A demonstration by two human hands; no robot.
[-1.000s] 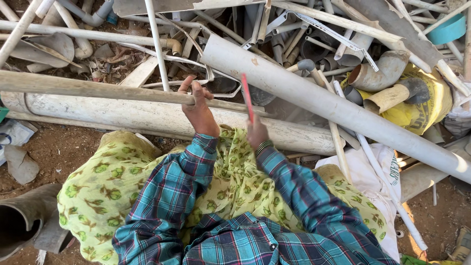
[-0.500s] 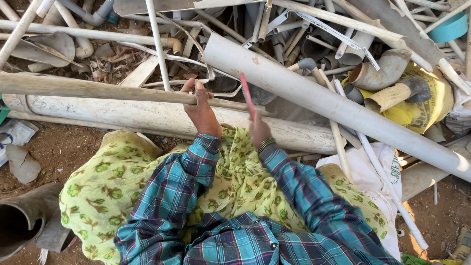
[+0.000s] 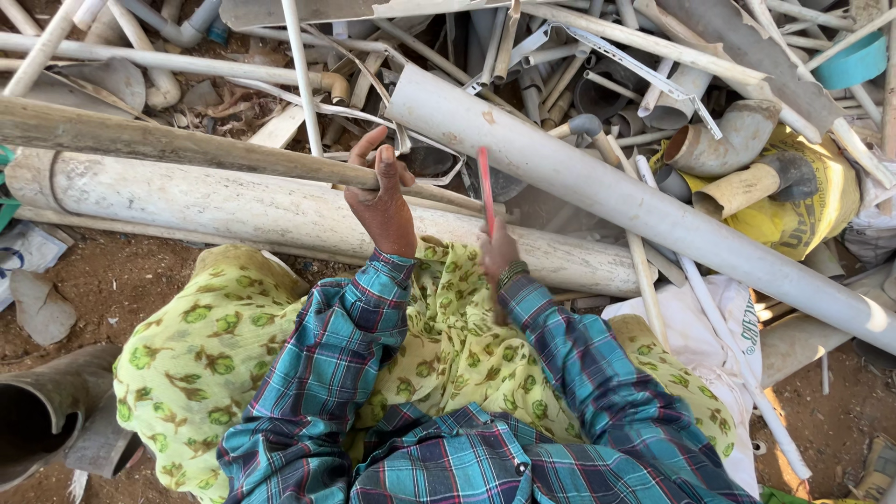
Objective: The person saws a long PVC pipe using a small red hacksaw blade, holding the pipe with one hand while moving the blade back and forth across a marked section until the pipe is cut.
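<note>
So, I've got the left hand [image 3: 381, 198] wrapped around a long brownish pipe [image 3: 168, 142] that runs across the pile — fingers curled over the top, thumb side underneath, pressing it down against the fat whitish pipe [image 3: 233, 207] lying just below it. The right hand [image 3: 498, 254] is closed in a fist around a thin red blade [image 3: 485, 187] that stands nearly upright, its tip near the spot where the brown pipe meets the big grey pipe [image 3: 597, 182] slanting off to the right. My read is that this is a sawing or scoring step, so to do it well I'd hold the left hand firm and close to the cut so the pipe doesn't roll or chatter, and work the blade in straight, even strokes rather than twisting it — a thin blade like that looks like it'd bend or snap if it binds. Plenty of loose scrap around too: a yellow sack [image 3: 812, 201] with elbow fittings on it, and a white bag [image 3: 719, 317] by my knee.
</note>
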